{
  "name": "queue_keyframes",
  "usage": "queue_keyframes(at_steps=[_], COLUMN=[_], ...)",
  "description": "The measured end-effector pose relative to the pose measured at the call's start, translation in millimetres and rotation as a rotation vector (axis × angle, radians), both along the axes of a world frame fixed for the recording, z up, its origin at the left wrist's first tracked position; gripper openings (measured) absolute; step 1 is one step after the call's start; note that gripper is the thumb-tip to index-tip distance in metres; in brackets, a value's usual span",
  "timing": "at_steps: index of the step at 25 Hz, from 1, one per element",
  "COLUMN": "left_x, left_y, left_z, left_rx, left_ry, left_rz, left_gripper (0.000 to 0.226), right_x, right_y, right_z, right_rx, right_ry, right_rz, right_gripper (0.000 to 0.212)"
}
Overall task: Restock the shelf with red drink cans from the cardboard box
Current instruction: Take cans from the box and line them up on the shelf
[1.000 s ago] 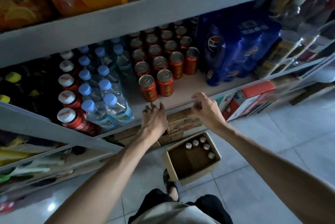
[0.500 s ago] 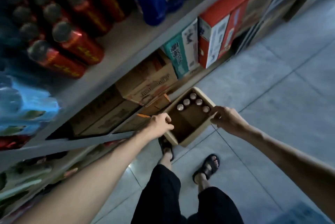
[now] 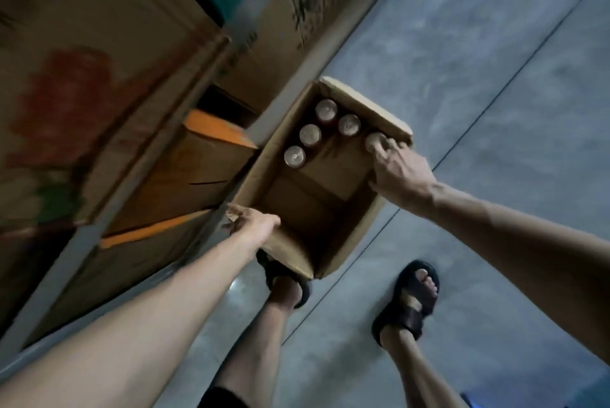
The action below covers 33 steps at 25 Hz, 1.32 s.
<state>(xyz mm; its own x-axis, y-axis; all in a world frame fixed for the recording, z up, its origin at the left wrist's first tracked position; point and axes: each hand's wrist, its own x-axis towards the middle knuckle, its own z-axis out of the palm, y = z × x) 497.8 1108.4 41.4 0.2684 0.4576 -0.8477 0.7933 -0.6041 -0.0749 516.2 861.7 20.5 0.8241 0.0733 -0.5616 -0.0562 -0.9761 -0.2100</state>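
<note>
An open cardboard box (image 3: 358,236) sits on the floor beside the bottom shelf. Several drink cans (image 3: 310,135) stand upright in its far end, and only their silver tops show. My right hand (image 3: 401,173) reaches into the box's far right corner, its fingers curled round the top of one can (image 3: 372,140). My left hand (image 3: 257,222) grips the box's near-left rim at a torn flap. The shelf's red can rows are out of view.
Large brown cartons (image 3: 185,160) with orange tape fill the space under the grey shelf rail (image 3: 109,209) on the left. My feet in black sandals (image 3: 409,298) stand on the grey tiled floor (image 3: 462,77), the left one partly under the box.
The view dropped from the can shelf to the floor box. Both hands came down from the shelf edge; the left took the box rim and the right went inside onto a can.
</note>
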Motion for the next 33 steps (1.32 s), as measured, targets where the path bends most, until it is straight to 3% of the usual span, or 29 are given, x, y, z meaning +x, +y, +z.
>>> queue_keyframes(at_steps=[3, 5, 12, 16, 19, 21, 25, 27, 33], left_x=[0.1, -4.1, 2.0, 6.2, 4.2, 0.6, 13.5, 25.9, 70.3], left_y=[23.8, 34.9, 23.8, 27.8, 25.8, 10.6, -33.5, -50.0, -87.0], left_z=[-84.5, -126.3, -132.0, -122.9, -103.3, -72.3, 15.6, 65.0, 264.2], left_rx=[0.015, 0.025, 0.113, 0.062, 0.047, -0.011, -0.51, -0.627, -0.789], left_ry=[-0.045, -0.111, -0.152, -0.127, -0.143, -0.205, -0.382, -0.383, -0.377], left_rz=[0.183, 0.293, 0.445, 0.385, 0.373, 0.169, -0.35, -0.519, -0.493], left_gripper=[0.117, 0.112, 0.115, 0.096, 0.106, 0.101, 0.098, 0.097, 0.064], right_x=[13.3, 18.0, 28.4, 26.3, 23.0, 14.3, -2.0, -0.3, 28.0], right_y=[5.7, 9.0, 19.5, 21.5, 12.3, 4.9, -3.7, -13.7, -51.6], right_z=[-86.4, -125.6, -171.7, -160.7, -128.7, -90.2, 17.3, 80.0, 284.3], right_rx=[-0.175, -0.27, -0.403, -0.436, -0.119, 0.198, 0.826, 1.065, 1.225], right_ry=[-0.072, -0.105, -0.106, -0.098, -0.002, 0.106, 0.234, 0.244, 0.174], right_rz=[0.066, 0.078, 0.096, 0.22, 0.026, -0.219, -0.648, -0.777, -0.74], right_gripper=[0.035, 0.035, 0.038, 0.046, 0.054, 0.068, 0.051, 0.045, 0.047])
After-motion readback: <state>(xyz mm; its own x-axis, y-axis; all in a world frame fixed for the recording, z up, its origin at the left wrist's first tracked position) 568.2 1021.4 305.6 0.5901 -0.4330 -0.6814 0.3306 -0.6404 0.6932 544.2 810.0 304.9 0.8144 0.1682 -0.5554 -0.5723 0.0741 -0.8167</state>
